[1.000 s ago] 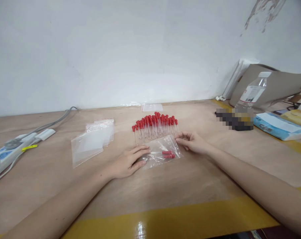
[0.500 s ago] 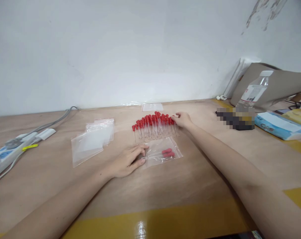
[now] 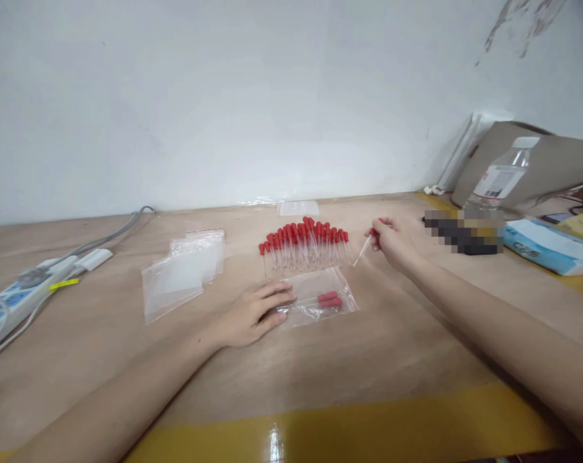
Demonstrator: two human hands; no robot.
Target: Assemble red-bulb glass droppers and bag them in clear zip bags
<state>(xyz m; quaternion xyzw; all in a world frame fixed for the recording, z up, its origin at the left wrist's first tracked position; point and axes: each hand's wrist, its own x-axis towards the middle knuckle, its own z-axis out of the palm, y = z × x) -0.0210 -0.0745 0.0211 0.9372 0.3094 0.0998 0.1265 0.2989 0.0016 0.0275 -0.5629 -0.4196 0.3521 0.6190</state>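
Observation:
My right hand (image 3: 388, 238) is closed on a glass dropper (image 3: 363, 249) with a red bulb, its clear tip pointing down and left. Just left of it, many more red-bulbed droppers (image 3: 304, 241) lie side by side in a fanned row, bulbs toward the wall. In front of the row is a clear zip bag (image 3: 315, 283) with two droppers (image 3: 329, 299) inside, their bulbs toward the bag's right end. My left hand (image 3: 257, 312) rests at the bag's left end, fingers stretched out over it and thumb apart.
Several overlapping clear zip bags (image 3: 183, 273) lie to the left, and another small stack (image 3: 298, 208) is by the wall. A power strip (image 3: 21, 296) with cables sits at far left. On the right are a water bottle (image 3: 501, 173), a blue tissue pack (image 3: 545, 247) and a blurred dark object (image 3: 465, 235).
My right hand has moved right, away from the end of the row, with one dropper in its fingers. My left hand stays on the bag. The view has shifted slightly.

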